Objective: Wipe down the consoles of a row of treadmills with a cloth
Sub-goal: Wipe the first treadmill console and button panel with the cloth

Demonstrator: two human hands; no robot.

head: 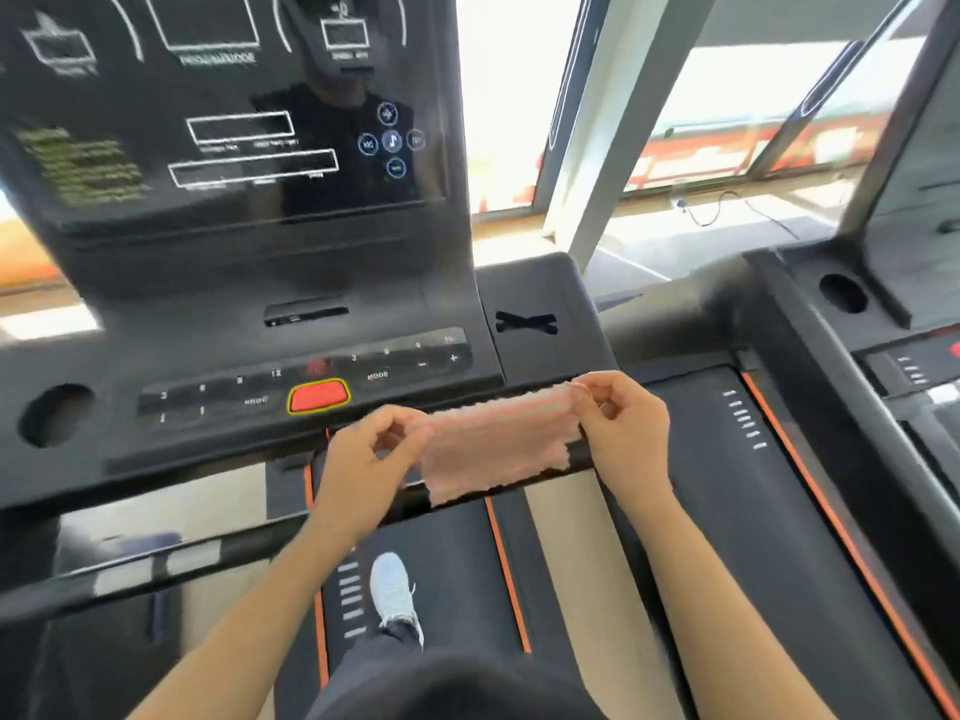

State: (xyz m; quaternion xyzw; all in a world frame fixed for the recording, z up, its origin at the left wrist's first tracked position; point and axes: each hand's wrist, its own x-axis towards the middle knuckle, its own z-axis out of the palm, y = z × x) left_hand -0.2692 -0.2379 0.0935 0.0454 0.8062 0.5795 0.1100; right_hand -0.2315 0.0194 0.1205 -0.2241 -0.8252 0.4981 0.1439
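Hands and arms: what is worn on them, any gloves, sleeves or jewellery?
The left hand and the right hand are bare: no gloves, rings or watch show. Both forearms are uncovered down to the picture's lower edge; no sleeve is in view.

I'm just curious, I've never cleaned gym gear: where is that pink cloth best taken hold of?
Probably by its two upper corners, coming in from either side. The pink cloth is thin and limp and hangs flat from its top edge; the left hand and right hand each pinch one end of that edge, which holds it spread before the treadmill console.
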